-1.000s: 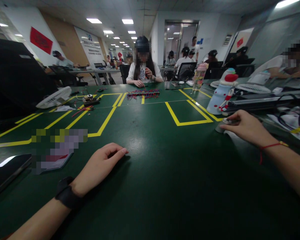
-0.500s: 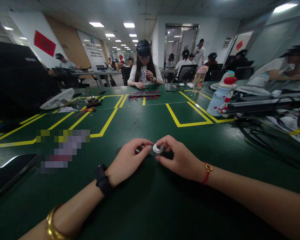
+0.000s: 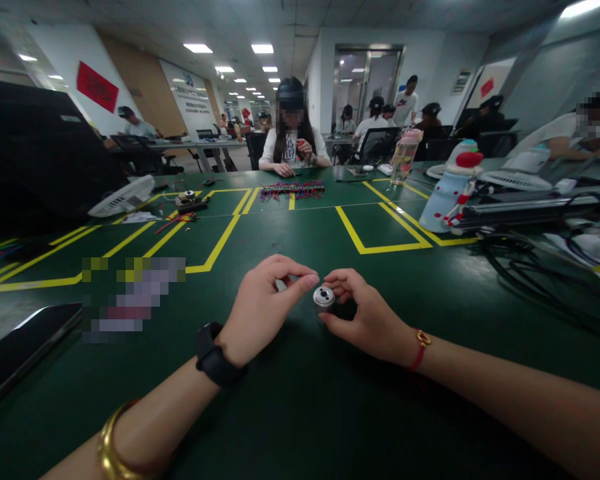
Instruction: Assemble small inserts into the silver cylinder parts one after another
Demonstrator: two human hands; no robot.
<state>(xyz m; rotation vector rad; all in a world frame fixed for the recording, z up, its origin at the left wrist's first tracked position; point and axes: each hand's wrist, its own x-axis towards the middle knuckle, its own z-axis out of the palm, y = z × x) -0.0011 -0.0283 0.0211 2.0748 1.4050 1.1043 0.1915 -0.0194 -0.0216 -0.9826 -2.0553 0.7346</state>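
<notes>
A small silvery metal cylinder [image 3: 324,298] stands upright on the green table, its round top showing a dark centre hole and smaller holes. My right hand [image 3: 363,310] curls around its right side, thumb at the near side and fingers behind. Just up and left of the cylinder, my left hand [image 3: 275,290] pinches thumb and index finger together; whatever lies between those tips, if anything, is too small to make out. The pinch is close to the cylinder's top rim and looks apart from it.
A phone-like black slab [image 3: 30,347] lies at the left edge. Farther back are a white fan [image 3: 125,197], a bundle of coloured wires [image 3: 293,191] before a seated person [image 3: 291,147], and a blue bottle [image 3: 443,200]. Black cables [image 3: 520,280] spread at the right.
My left hand has lifted slightly, its fingertips now pinched above the cylinder. My right index finger has moved off the cylinder's top, where a dark piece showed before and an open hole shows now.
</notes>
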